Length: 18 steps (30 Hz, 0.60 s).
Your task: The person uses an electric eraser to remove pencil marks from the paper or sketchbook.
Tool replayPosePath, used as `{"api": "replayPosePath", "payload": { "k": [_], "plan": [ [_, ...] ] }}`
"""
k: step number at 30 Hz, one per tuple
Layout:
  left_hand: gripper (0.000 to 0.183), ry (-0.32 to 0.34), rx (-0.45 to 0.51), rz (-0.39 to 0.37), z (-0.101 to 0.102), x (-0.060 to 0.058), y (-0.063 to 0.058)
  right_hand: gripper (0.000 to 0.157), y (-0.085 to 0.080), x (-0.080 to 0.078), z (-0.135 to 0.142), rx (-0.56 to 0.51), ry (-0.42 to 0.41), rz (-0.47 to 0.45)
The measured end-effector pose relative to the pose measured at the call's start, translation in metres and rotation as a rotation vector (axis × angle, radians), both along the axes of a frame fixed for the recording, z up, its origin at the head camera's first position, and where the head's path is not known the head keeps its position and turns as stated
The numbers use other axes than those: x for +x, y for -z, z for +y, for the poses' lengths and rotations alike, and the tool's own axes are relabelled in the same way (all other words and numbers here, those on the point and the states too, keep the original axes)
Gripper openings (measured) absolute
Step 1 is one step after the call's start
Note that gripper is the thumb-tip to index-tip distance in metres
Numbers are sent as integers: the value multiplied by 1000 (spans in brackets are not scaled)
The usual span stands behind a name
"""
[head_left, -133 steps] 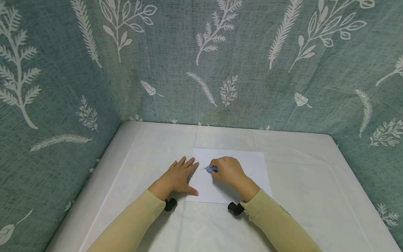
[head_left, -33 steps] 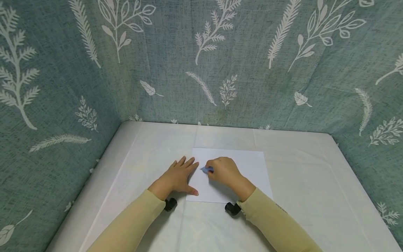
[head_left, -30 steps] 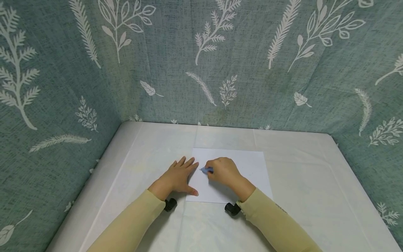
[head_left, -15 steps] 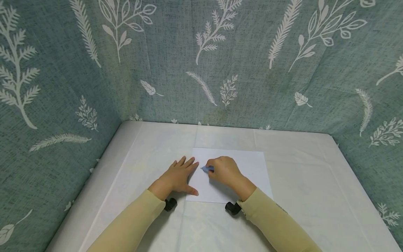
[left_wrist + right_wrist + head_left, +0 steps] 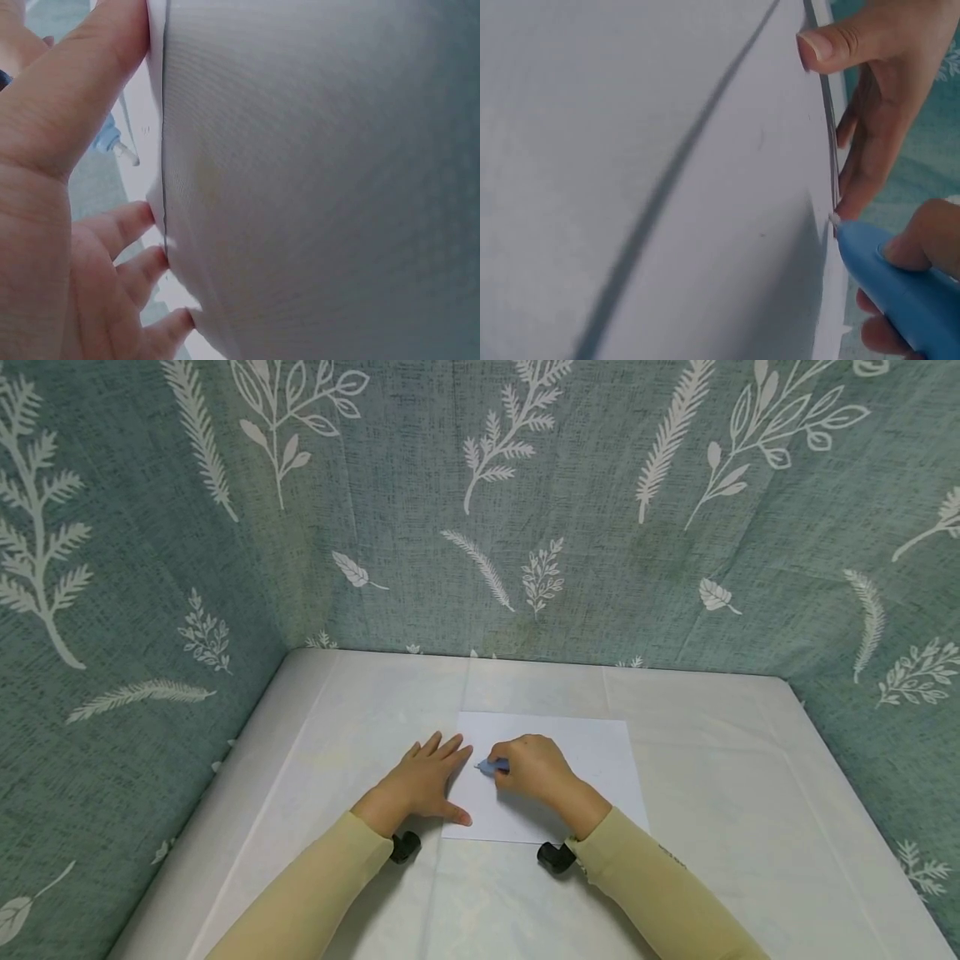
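My left hand (image 5: 423, 783) lies with fingers spread on the left side of a white sheet of paper (image 5: 592, 752), pressing it to the table. In my right hand (image 5: 536, 768) I hold a thick blue pen-shaped tool (image 5: 896, 289), gripped between thumb and curled fingers. Its pale narrow tip (image 5: 127, 154) points left, right at the paper, a little to the right of my left index finger. Much of the blue body is hidden in my right hand in the head view. Faint small marks (image 5: 762, 139) show on the sheet.
The paper lies on a table with a white cloth (image 5: 720, 810). Teal curtains (image 5: 405, 485) with white leaf patterns hang behind the table and along its sides. A small black device (image 5: 555, 857) sits at each wrist, below the sleeve cuff.
Over the last few seconds my right hand has shifted slightly left with the blue tool, its tip closer to my left index finger. Lately it moves only a little; my left hand stays put.
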State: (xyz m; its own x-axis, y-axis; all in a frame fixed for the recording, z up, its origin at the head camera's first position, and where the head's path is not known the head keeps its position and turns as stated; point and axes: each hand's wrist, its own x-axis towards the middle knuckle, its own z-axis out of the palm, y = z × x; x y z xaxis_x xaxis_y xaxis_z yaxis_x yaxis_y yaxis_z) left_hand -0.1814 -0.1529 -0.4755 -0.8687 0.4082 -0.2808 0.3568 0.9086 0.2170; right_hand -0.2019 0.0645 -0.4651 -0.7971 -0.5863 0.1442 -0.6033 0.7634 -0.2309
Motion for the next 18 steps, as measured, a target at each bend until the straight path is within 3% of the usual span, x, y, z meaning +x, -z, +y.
{"api": "replayPosePath", "payload": {
  "k": [18],
  "plan": [
    [117, 3, -6, 0, 1, 0, 1, 18, -6, 3, 10, -35, 26, -60]
  ]
}}
